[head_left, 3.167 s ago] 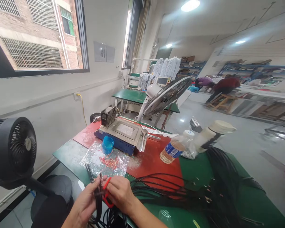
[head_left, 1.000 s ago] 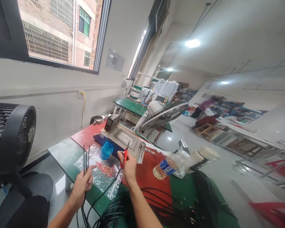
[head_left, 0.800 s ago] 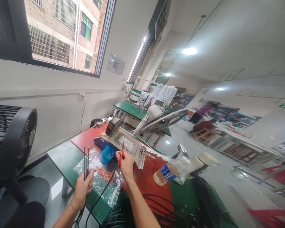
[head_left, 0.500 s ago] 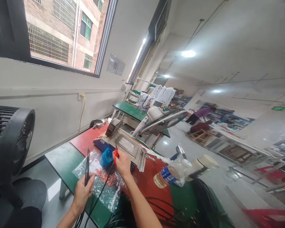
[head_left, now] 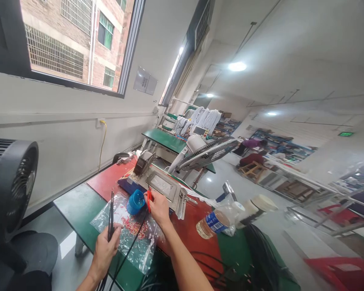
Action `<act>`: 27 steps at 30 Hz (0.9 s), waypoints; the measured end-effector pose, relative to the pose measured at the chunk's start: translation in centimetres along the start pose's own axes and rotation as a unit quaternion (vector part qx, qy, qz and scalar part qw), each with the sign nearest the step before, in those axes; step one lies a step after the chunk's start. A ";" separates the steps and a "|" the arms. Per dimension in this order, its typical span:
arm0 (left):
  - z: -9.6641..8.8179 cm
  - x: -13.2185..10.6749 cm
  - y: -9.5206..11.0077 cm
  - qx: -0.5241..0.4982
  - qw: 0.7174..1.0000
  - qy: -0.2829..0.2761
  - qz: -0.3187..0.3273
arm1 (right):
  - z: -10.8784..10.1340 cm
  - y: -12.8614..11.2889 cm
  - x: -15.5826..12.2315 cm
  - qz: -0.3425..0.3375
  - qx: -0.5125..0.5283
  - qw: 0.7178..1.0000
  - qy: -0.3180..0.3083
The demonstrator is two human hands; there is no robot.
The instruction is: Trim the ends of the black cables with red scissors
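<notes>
My left hand (head_left: 104, 249) is closed round a bundle of thin black cables (head_left: 111, 212) whose ends stick up above my fist. My right hand (head_left: 158, 207) grips a small red-handled cutter (head_left: 149, 197) and rests beside a blue cup (head_left: 136, 201), at the front edge of a grey flat-topped machine (head_left: 157, 186). One black cable runs from under my right hand down toward me. A clear plastic bag (head_left: 130, 234) with small red pieces (head_left: 136, 228) on it lies between my hands.
A black fan (head_left: 9, 182) stands at the left. A white fan (head_left: 206, 151), a plastic bottle (head_left: 215, 220) and a white-capped container (head_left: 257, 206) stand to the right. A heap of black cables (head_left: 257, 258) covers the green bench. People bend over far behind.
My right hand moved from the cable bundle out to the blue cup, carrying the red cutter. My left hand raised the cable ends upright. My view tilted up and left.
</notes>
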State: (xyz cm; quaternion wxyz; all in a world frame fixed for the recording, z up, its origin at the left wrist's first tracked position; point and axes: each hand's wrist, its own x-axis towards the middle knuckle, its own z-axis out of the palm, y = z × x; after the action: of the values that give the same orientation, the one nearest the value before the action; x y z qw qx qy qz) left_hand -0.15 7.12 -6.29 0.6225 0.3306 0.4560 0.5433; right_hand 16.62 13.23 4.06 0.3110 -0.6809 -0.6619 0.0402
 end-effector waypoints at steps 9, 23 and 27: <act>-0.5 0.5 -0.8 0.014 1.000 0.006 -0.001 | -7.5 3.6 4.7 0.049 -0.071 0.996 0.031; -0.7 1.1 -1.5 0.005 1.000 0.002 -0.016 | -6.9 5.5 7.1 0.079 -0.172 0.981 -0.040; -0.8 1.2 -1.7 0.017 1.000 0.000 -0.011 | -6.6 5.7 7.0 0.077 -0.179 0.980 -0.047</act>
State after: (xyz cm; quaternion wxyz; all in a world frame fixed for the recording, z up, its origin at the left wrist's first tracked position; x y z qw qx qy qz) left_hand -0.30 7.89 -8.39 0.6227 0.3363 0.4684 0.5289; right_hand 25.55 17.72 9.10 0.1482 -0.7716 -0.6182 -0.0231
